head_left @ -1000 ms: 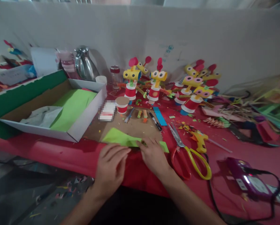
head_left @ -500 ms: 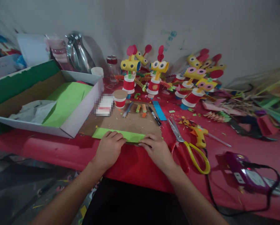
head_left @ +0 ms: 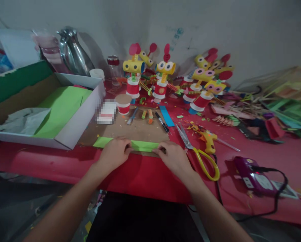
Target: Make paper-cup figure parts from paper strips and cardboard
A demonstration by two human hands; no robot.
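A long green paper strip (head_left: 144, 146) lies across the front edge of a brown board (head_left: 132, 129). My left hand (head_left: 116, 151) pinches the strip's lower edge near its middle, fingers curled. Close to the strip's right end, my right hand (head_left: 173, 156) grips the same edge between thumb and fingers. Behind the strip, on the board, are a pen (head_left: 132, 116), two small folded paper springs (head_left: 147, 115) and a black marker (head_left: 161, 122). A blue strip (head_left: 166, 116) rests at the board's right side.
Large scissors (head_left: 195, 149), a yellow glue gun (head_left: 208, 139) and a purple power box (head_left: 257, 176) with a cord lie right. An open box (head_left: 84, 112) of green paper stands left. Behind are a paper cup (head_left: 123, 104), paper figures (head_left: 161, 90) and a metal jug (head_left: 74, 53).
The view has shifted a little to the right. My left hand's fingers have lifted and curled into a pinch on the strip's edge, and my right hand's grip has also changed slightly.
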